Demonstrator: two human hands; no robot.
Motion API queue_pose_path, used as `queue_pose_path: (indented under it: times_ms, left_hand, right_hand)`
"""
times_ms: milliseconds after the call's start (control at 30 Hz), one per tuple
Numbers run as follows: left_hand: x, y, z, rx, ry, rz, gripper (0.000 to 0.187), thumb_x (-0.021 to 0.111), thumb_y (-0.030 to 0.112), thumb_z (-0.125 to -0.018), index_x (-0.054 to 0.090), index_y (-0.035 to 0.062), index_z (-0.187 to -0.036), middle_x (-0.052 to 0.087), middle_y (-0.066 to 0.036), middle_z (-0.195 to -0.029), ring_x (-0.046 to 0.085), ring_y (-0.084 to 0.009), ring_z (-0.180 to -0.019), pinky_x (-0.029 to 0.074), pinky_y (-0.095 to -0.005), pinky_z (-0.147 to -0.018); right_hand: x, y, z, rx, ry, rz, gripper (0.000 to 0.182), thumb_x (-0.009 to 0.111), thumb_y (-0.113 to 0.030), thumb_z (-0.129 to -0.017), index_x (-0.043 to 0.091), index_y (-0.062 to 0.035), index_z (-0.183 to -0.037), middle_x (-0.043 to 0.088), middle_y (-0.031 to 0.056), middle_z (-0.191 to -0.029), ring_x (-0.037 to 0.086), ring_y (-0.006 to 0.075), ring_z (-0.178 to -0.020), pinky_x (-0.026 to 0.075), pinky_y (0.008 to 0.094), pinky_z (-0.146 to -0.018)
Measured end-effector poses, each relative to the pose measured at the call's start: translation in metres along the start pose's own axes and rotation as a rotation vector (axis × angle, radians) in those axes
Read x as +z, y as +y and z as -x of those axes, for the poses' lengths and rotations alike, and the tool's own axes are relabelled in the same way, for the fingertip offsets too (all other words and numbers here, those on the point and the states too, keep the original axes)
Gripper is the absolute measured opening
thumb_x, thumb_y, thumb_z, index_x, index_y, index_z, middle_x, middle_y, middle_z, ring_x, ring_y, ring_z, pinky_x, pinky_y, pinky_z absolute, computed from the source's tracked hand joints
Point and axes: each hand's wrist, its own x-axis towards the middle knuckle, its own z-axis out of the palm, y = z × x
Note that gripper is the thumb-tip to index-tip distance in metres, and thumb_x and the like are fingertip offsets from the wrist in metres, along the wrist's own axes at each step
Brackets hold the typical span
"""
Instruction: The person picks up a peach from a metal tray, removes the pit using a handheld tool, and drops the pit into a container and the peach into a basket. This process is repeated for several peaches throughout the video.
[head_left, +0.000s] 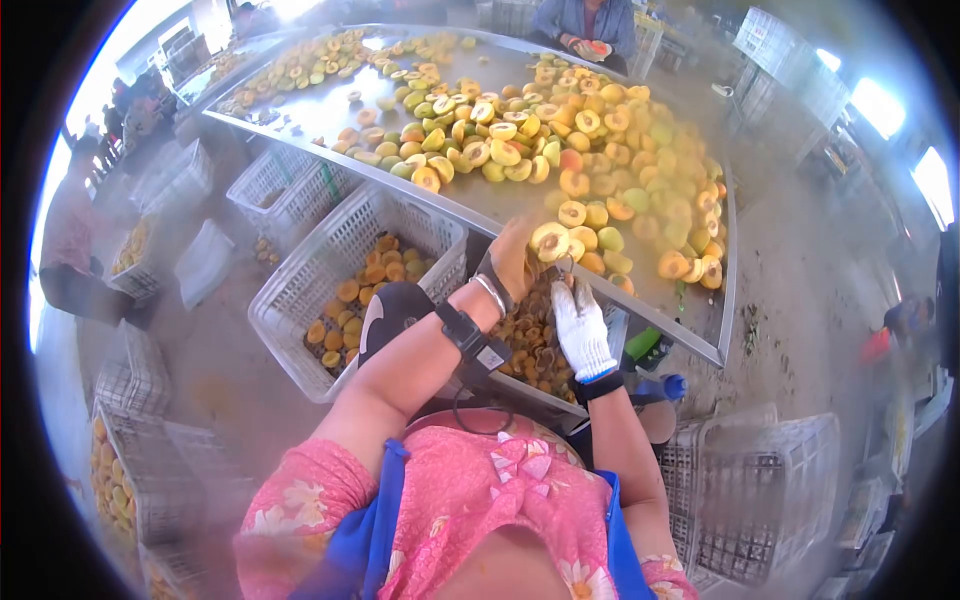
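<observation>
My bare left hand (515,262), with a bracelet and a wrist strap, is closed around a peach half (550,242) at the near edge of the metal table. The cut yellow face with its brown pit is turned upward. Close beside it, my right hand (578,325) wears a white glove. Its fingers are closed on a small, thin, dark tool (568,270), mostly hidden by them. Below both hands sits a crate of brown pits and scraps (545,370). Many halved peaches (500,150) are heaped on the table just beyond.
A white crate (275,315) with orange peach halves stands left of my knees. Stacked crates (765,490) are at the lower right. A blue-capped bottle (665,388) stands near my right forearm. Another person (590,25) holds fruit across the metal table (455,212).
</observation>
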Motion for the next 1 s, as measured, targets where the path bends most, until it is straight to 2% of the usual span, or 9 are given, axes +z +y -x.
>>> queue_pose_path:
  times_ms: [133, 300, 467, 567, 733, 767, 867, 967, 1000]
  left_hand:
    - [0.009, -0.008, 0.024, -0.027, 0.007, 0.053, 0.019, 0.056, 0.024, -0.102, 0.054, 0.0076, -0.111, 0.066, -0.011, -0.098, 0.068, -0.0259, -0.081, 0.059, -0.0411, -0.067]
    - [0.013, -0.014, 0.033, -0.015, 0.016, 0.036, 0.017, 0.054, 0.020, -0.101, 0.057, 0.0050, -0.107, 0.064, -0.010, -0.092, 0.066, -0.0237, -0.080, 0.056, -0.0374, -0.064]
    - [0.010, -0.014, 0.040, -0.052, 0.026, -0.039, 0.021, 0.050, 0.018, -0.099, 0.061, 0.0013, -0.107, 0.065, -0.009, -0.092, 0.064, -0.0207, -0.078, 0.053, -0.0314, -0.061]
    - [0.012, -0.028, 0.050, 0.195, -0.026, -0.245, 0.028, 0.049, 0.024, -0.102, 0.062, 0.0004, -0.107, 0.066, -0.010, -0.092, 0.064, -0.0194, -0.075, 0.054, -0.0300, -0.062]
    - [0.026, -0.020, 0.056, 0.121, 0.060, -0.215, 0.042, 0.045, 0.037, -0.107, 0.065, 0.0011, -0.098, 0.067, -0.009, -0.087, 0.065, -0.0174, -0.078, 0.053, -0.0270, -0.064]
    - [0.029, -0.016, 0.058, 0.081, 0.067, -0.150, 0.046, 0.043, 0.039, -0.107, 0.066, 0.0013, -0.095, 0.067, -0.009, -0.086, 0.065, -0.0168, -0.078, 0.052, -0.0264, -0.064]
    - [0.026, -0.016, 0.057, 0.078, 0.061, -0.210, 0.050, 0.044, 0.040, -0.107, 0.067, 0.0006, -0.087, 0.069, -0.009, -0.083, 0.066, -0.0170, -0.076, 0.053, -0.0264, -0.065]
    - [0.013, -0.027, 0.048, 0.472, -0.030, -0.625, 0.056, 0.045, 0.044, -0.106, 0.067, -0.0006, -0.080, 0.070, -0.011, -0.079, 0.066, -0.0181, -0.070, 0.054, -0.0288, -0.064]
    - [0.017, -0.023, 0.049, 0.365, 0.000, -0.585, 0.056, 0.046, 0.045, -0.106, 0.067, -0.0008, -0.081, 0.070, -0.011, -0.079, 0.066, -0.0183, -0.068, 0.054, -0.0290, -0.064]
  right_hand:
    - [-0.005, -0.019, 0.000, 0.104, -0.023, -0.029, 0.038, 0.052, -0.025, -0.102, 0.056, 0.0038, -0.126, 0.059, 0.0309, -0.123, 0.057, 0.0460, -0.113, 0.048, 0.0467, -0.092]
    - [-0.002, -0.023, 0.006, 0.108, -0.011, -0.100, 0.049, 0.053, -0.038, -0.101, 0.056, 0.0053, -0.123, 0.064, 0.0333, -0.107, 0.060, 0.0502, -0.104, 0.050, 0.0506, -0.084]
    - [0.015, 0.000, 0.020, -0.104, 0.031, 0.013, 0.047, 0.052, -0.039, -0.101, 0.056, 0.0029, -0.123, 0.064, 0.0327, -0.105, 0.059, 0.0512, -0.104, 0.050, 0.0507, -0.084]
    - [0.014, -0.004, 0.024, -0.076, -0.011, -0.018, 0.047, 0.051, -0.039, -0.101, 0.055, 0.0021, -0.124, 0.064, 0.0329, -0.107, 0.059, 0.0511, -0.106, 0.050, 0.0499, -0.085]
    - [0.006, -0.033, 0.028, 0.121, -0.067, -0.214, 0.048, 0.051, -0.039, -0.101, 0.054, 0.0023, -0.125, 0.063, 0.0328, -0.108, 0.059, 0.0507, -0.107, 0.049, 0.0486, -0.085]
    - [0.000, -0.034, 0.029, 0.080, -0.198, -0.115, 0.039, 0.048, -0.023, -0.104, 0.053, 0.0070, -0.128, 0.054, 0.0312, -0.129, 0.054, 0.0426, -0.122, 0.045, 0.0424, -0.101]
    - [-0.004, -0.044, 0.034, 0.210, -0.193, -0.281, 0.042, 0.051, -0.026, -0.104, 0.053, 0.0075, -0.129, 0.055, 0.0271, -0.131, 0.055, 0.0376, -0.123, 0.043, 0.0407, -0.102]
    - [-0.001, -0.043, 0.040, 0.335, -0.197, -0.498, 0.042, 0.053, -0.029, -0.105, 0.054, 0.0042, -0.130, 0.060, 0.0171, -0.124, 0.058, 0.0280, -0.115, 0.045, 0.0359, -0.099]
    - [-0.001, -0.042, 0.041, 0.371, -0.203, -0.566, 0.041, 0.053, -0.029, -0.105, 0.054, 0.0031, -0.130, 0.061, 0.0138, -0.121, 0.059, 0.0246, -0.112, 0.046, 0.0341, -0.097]
